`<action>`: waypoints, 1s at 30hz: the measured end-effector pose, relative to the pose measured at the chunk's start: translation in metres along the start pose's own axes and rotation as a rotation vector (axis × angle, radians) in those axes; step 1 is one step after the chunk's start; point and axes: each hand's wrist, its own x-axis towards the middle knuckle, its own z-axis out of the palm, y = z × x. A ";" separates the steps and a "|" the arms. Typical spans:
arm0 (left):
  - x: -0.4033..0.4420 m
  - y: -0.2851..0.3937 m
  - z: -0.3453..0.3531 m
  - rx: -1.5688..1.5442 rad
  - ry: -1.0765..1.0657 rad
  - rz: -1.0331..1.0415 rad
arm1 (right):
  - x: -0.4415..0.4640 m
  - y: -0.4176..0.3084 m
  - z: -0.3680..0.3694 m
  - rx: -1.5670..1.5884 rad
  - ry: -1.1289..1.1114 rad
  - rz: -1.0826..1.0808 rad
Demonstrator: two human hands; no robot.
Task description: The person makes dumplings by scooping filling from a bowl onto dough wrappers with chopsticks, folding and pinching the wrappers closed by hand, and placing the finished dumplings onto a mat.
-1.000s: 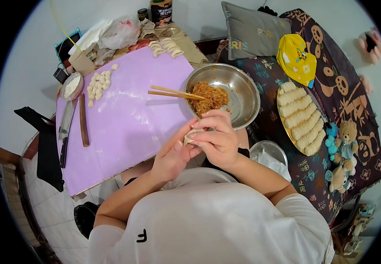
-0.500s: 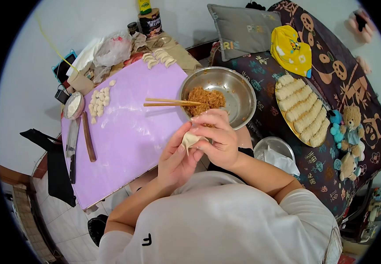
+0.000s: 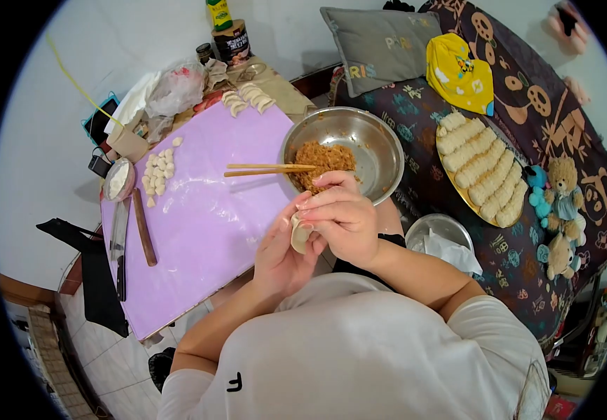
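A pale dumpling is pinched between my two hands, its wrapper folded over. My left hand cups it from the left with fingers closed around it. From the other side, my right hand presses the wrapper's upper edge with thumb and fingers. Just beyond my hands sits a steel bowl with brown minced filling in it. A pair of chopsticks rests in the filling, the handles sticking out to the left over the purple mat.
The purple mat holds small dough pieces, finished dumplings, a rolling pin, a knife and a bowl of flour. On the right, a tray of dumplings lies near a steel basin and stuffed toys.
My fingers have shifted on the dumpling, and its wrapper now stands more upright and folded than before. The view has tilted slightly; the bowl and chopsticks stay in place.
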 end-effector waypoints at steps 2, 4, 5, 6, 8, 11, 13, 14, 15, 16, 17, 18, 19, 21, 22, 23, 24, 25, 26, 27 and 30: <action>0.000 -0.001 -0.007 0.031 0.018 0.011 | 0.000 0.002 0.000 0.008 -0.011 0.033; 0.002 0.000 -0.009 0.049 0.020 0.018 | 0.006 -0.007 0.002 -0.011 -0.001 0.120; 0.003 0.001 -0.008 0.050 0.015 0.018 | 0.009 -0.010 0.002 -0.019 0.004 0.163; 0.003 0.001 -0.007 0.051 0.010 0.018 | 0.007 -0.008 0.003 0.001 0.019 0.141; 0.004 0.000 -0.007 -0.012 -0.026 0.013 | -0.001 0.000 0.004 0.041 0.046 0.103; 0.002 -0.006 0.005 -0.003 0.157 0.008 | -0.008 0.004 0.006 0.131 0.044 0.105; 0.001 -0.007 0.005 -0.019 0.209 -0.003 | -0.011 0.009 0.006 0.136 0.034 0.099; 0.000 -0.007 -0.004 -0.055 0.160 -0.011 | -0.012 0.010 0.005 0.139 0.027 0.095; 0.000 -0.007 -0.008 -0.091 0.110 -0.017 | -0.011 0.010 0.005 0.105 0.021 0.112; 0.000 -0.007 -0.009 -0.070 0.152 -0.017 | -0.010 0.008 0.006 0.072 0.014 0.127; 0.000 -0.006 -0.009 -0.050 0.195 -0.016 | -0.009 0.007 0.007 0.038 0.004 0.142; 0.001 -0.005 -0.009 -0.031 0.237 -0.012 | -0.007 0.003 0.008 0.040 -0.001 0.190; 0.001 -0.003 -0.009 0.014 0.214 -0.024 | -0.005 -0.002 0.008 0.040 -0.007 0.238; -0.001 0.002 -0.012 0.100 0.172 -0.047 | -0.003 -0.004 0.008 -0.012 -0.065 0.259; -0.002 0.004 -0.014 0.091 0.213 -0.071 | -0.003 -0.002 0.005 -0.064 -0.114 0.230; -0.004 0.006 -0.016 0.080 0.254 -0.097 | -0.004 0.001 0.003 -0.116 -0.164 0.201; -0.005 0.007 -0.018 0.069 0.295 -0.122 | -0.006 0.007 0.002 -0.105 -0.192 0.151; -0.005 0.008 -0.019 0.081 0.326 -0.141 | -0.009 0.015 0.001 -0.091 -0.219 0.101; -0.005 0.013 -0.022 0.073 0.259 -0.169 | -0.011 0.019 0.002 -0.076 -0.245 0.049; -0.006 0.020 -0.024 0.067 0.191 -0.197 | -0.007 0.012 0.003 -0.063 -0.276 0.100; -0.007 0.034 -0.019 0.089 0.152 -0.260 | 0.005 -0.002 0.008 -0.046 -0.357 0.150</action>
